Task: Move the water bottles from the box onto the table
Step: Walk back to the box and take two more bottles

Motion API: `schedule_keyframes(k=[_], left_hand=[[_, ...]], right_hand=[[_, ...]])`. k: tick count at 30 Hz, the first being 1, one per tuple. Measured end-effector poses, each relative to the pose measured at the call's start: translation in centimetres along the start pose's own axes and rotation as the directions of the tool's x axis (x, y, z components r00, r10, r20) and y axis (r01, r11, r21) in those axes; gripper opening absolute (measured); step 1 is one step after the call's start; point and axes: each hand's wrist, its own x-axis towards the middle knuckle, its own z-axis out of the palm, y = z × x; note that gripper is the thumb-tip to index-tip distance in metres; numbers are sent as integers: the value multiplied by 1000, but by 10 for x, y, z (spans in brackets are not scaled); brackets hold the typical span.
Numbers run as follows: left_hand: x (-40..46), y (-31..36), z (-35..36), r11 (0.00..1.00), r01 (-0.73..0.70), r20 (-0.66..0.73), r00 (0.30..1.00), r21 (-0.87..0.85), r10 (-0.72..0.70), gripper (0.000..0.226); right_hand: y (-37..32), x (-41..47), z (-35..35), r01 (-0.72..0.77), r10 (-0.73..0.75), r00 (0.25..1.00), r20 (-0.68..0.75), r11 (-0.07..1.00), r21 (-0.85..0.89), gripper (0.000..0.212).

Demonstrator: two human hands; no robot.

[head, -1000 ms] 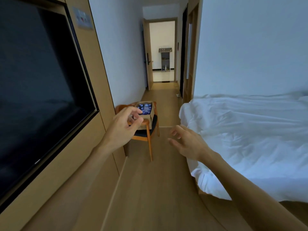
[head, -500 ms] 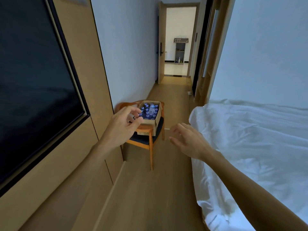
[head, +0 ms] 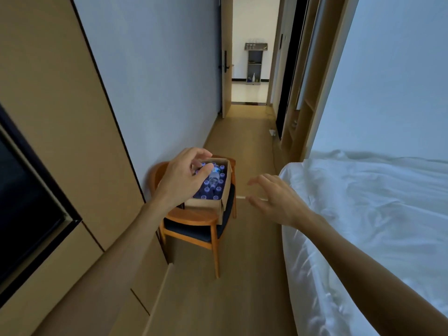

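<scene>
An open cardboard box (head: 206, 204) sits on a wooden chair (head: 201, 220) against the left wall. It holds several water bottles with blue caps (head: 214, 189), standing upright, and one clear bottle (head: 213, 177) lies on top of them. My left hand (head: 184, 179) is stretched out in front of the box with fingers loosely curled, holding nothing; it is nearer to me than the box and hides its left part. My right hand (head: 276, 201) is held out to the right of the box, fingers spread and relaxed, empty.
A bed with white sheets (head: 375, 226) fills the right side, leaving a narrow wooden floor strip (head: 242, 275) between it and the panelled left wall with a dark screen (head: 21, 209). A corridor with an open door (head: 226, 69) runs ahead. No table is in view.
I have walked closer to the chair; the box and chair now look larger and nearer. Both hands stay raised in front, the left now overlapping the box.
</scene>
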Motion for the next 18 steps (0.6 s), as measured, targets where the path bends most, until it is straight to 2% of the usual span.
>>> schedule_keyframes(k=[10, 14, 18], left_hand=[[142, -87, 90, 995, 91, 6, 996, 48, -91, 16], [197, -114, 121, 983, 183, -42, 982, 20, -182, 18], [246, -142, 142, 969, 248, -98, 964, -8, -247, 18]], right_hand=[[133, 149, 49, 7, -10, 998, 67, 998, 56, 36], [183, 215, 58, 60, -72, 987, 143, 994, 88, 28], [218, 285, 66, 96, -117, 968, 224, 990, 101, 34]])
